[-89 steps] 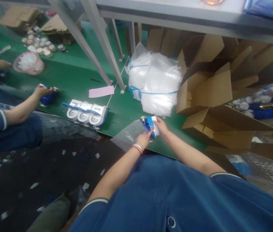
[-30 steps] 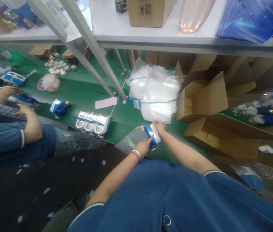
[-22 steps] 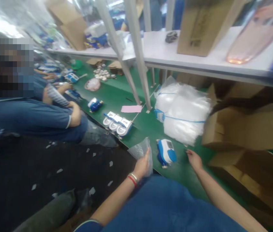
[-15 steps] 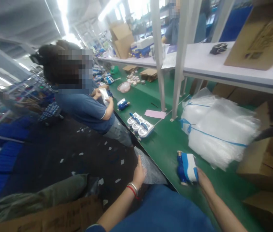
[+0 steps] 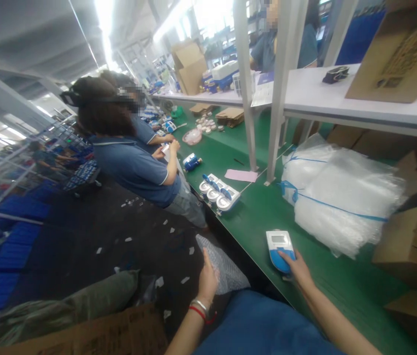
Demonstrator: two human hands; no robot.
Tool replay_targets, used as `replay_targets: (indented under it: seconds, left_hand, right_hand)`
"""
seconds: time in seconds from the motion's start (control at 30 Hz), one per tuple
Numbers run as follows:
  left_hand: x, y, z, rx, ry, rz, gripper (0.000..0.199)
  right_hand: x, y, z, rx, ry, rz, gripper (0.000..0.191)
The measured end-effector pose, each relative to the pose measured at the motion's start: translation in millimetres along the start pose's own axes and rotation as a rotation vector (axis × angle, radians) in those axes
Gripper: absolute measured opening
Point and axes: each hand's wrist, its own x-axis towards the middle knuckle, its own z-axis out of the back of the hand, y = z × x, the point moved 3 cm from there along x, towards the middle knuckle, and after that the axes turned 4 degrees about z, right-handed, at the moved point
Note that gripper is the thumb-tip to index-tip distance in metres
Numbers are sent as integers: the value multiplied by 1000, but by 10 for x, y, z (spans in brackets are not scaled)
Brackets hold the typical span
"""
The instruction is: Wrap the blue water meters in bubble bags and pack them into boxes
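Green bench front edge runs diagonally btwn my two grips; bare green fwd-left of R grip, up to the three-meter row. Right of R grip, room narrows toward open cartons; clear-bag bundle sits fwd-right, near.

R hand: reaches in from lower right, thumb over blue lower part of the blue-white meter, fingers at its right side, mostly hidden; closed to approx meter width, has hold of it. Meter is over the bench, display face up; can't tell if it touches the surface.

L hand: off the bench edge, over dark floor, index extended up, bubble bag pinched, hanging to its right; exact finger closure partly hidden. Bag and meter well apart.

Fwd of R grip, past the row: pink strip by a shelf post. Single meter farther, near co-worker in blue shirt. White shelf above bundle, w/ cardboard box on top. Brown cardboard left of L grip.
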Motion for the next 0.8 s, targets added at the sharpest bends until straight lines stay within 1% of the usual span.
replay_targets:
  seconds: [0.03,0.07,0.1,0.13,0.2,0.23,0.3,0.37,0.43,0.5,0.57,0.6,0.67,0.7,0.8]
  left_hand:
    - [-14,41,15,-6,-18,15,86]
    - [-23,82,25,0,-27,36,86]
    - [-28,118,31,10,-30,59,85]
    - [-28,146,34,18,-30,78,84]
    - [-13,177,35,23,-34,97,83]
    - [4,180,34,24,-40,98,83]
    - [57,167,31,33,-56,100,83]
    - [134,141,21,42,-48,112,83]
    - [223,108,7,41,-21,135,85]
    - [309,64,-10,46,2,151,86]
    - [380,4,-30,53,10,147,87]
    - [406,-30,-42,58,14,139,86]
    - [436,-98,-66,74,20,126,86]
    - [440,-127,-76,89,19,127,87]
    - [426,-187,-99,151,7,135,87]
  right_hand:
    - [-1,-30,41,7,-14,-10,93]
    - [7,-54,80,-16,-31,19,94]
    - [22,-71,116,-70,-60,88,94]
    - [42,-80,147,-151,-103,191,93]
    - [75,-90,181,-373,-194,461,91]
    - [86,-102,182,-494,-217,597,89]
    - [100,-151,169,-711,-180,803,81]
    - [96,-200,185,-865,-108,905,75]
    - [63,-193,242,-950,-63,941,75]
    - [21,-98,318,-990,-23,949,76]
    - [10,84,385,-1004,57,959,74]
    - [26,196,411,-1000,132,958,70]
    - [99,433,456,-972,329,933,55]
    - [153,552,487,-955,383,903,51]
    - [323,832,572,-952,408,791,52]
